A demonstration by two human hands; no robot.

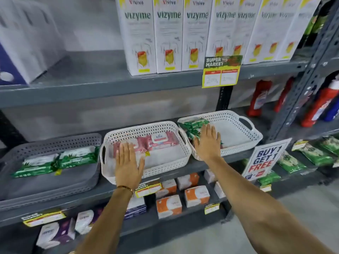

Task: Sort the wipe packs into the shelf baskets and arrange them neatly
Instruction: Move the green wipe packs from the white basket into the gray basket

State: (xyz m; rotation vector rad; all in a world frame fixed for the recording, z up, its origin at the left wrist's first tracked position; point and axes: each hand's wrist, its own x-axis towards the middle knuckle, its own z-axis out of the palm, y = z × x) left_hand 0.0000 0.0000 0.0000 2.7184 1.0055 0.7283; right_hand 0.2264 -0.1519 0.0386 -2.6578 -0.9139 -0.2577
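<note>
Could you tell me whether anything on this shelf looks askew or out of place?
The right white basket sits angled, and its green packs are heaped against its left wall under the right hand. The pink packs and the grey basket's packs lie flat.

Head view, close, angled down onto shelf baskets

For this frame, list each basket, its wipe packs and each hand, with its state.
Grey perforated plastic basket: two green-and-white wipe packs flat side by side.
Middle white perforated plastic basket: pink wipe packs flat, front bare.
Right white perforated plastic basket: dark green wipe packs at left, rest bare.
Left hand: open, flat.
Right hand: open, flat.
</note>
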